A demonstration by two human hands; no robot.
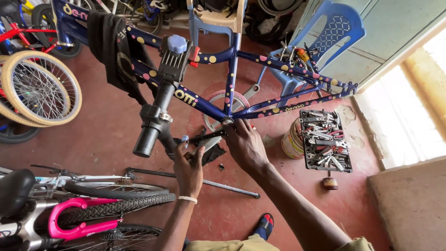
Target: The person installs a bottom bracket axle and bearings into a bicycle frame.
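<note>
My right hand (pixel 244 144) steadies the blue bike frame (pixel 232 79) at its bottom bracket; my left hand (pixel 188 165), fingers clamped on a dark wrench (pixel 206 136), should turn squarely, without slipping.

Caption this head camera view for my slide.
Both hands, left hand and right hand, work at the bottom bracket of a dotted blue bicycle frame clamped in a stand.
</note>
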